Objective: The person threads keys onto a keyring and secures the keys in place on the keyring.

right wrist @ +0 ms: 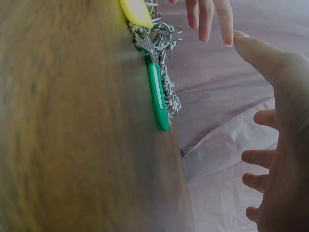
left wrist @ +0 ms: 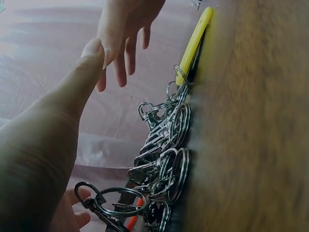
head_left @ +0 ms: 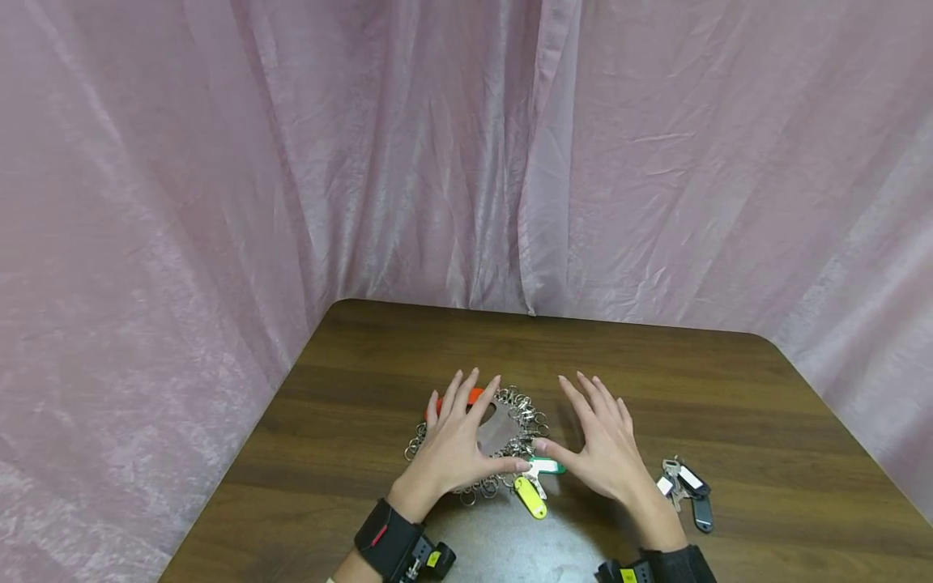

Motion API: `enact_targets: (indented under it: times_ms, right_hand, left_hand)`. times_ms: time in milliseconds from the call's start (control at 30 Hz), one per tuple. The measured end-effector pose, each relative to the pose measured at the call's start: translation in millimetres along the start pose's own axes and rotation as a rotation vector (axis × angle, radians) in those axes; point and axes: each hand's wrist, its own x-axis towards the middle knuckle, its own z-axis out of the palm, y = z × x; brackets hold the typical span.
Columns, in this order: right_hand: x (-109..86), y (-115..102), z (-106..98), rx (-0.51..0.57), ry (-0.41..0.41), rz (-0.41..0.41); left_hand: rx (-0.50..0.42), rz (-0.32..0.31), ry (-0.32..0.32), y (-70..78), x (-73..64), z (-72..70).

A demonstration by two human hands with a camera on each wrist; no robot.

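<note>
Head view: left hand [head_left: 453,449] hovered over metal clips [head_left: 523,411], right hand [head_left: 607,453] beside them, both spread wide, holding nothing. Yellow tag [head_left: 530,497], green tag [head_left: 551,465] lay at clips' near edge. Step looked like reaching, no grasp made; next move probably called for pinching one tag.

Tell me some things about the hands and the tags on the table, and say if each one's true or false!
1. The left hand and the right hand hold nothing. True.
2. The right hand is curled into a fist. False: it is open.
3. The yellow tag lies on the table. True.
4. The table is bright white. False: it is brown.
5. In the head view, the yellow tag lies to the right of the right hand. False: it lies to the left of it, near the green tag.
6. The curtain behind the table is pink. True.
</note>
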Motion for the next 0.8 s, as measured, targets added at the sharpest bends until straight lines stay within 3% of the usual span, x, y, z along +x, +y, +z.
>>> enact_targets:
  times_ms: [500,800]
  right_hand:
    - [0.7,3,-4,-0.01,-0.015,0.025]
    - [0.4,8,-11,-0.034,-0.01,0.052]
  left_hand:
    - [0.0,0.008,-0.019,1.3,-0.1,1.7]
    - [-0.079,0.024,-0.045,-1.0,0.4,1.1]
